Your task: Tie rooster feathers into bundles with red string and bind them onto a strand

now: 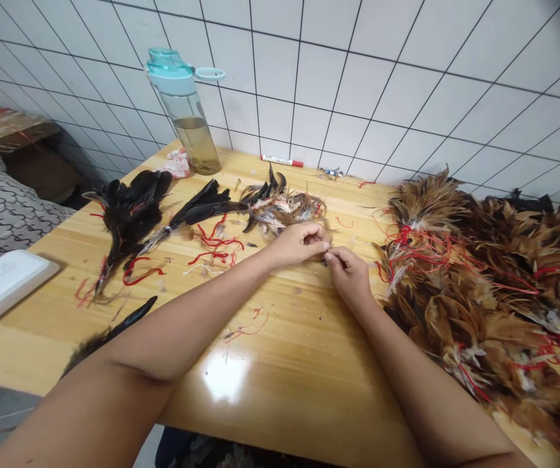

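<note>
Over the middle of the wooden table, my left hand (304, 244) and my right hand (349, 273) meet with their fingertips almost touching. Both hands are closed in a pinch. What lies between the fingers is hidden or too small to make out; a small dark bit shows by the fingertips. Just beyond my left hand is a loose heap of mixed feathers (284, 207), brown, white and black. Bundles of brown feathers (430, 201) tied with red string (404, 234) are piled to the right of my right hand.
Black feather bunches (131, 214) and red string scraps (218, 246) lie on the left. A water bottle (189, 123), crumpled tissue (177, 162) and red-capped marker (282, 160) are near the tiled wall (280, 78). A white box-like object (6, 286) sits at the left edge.
</note>
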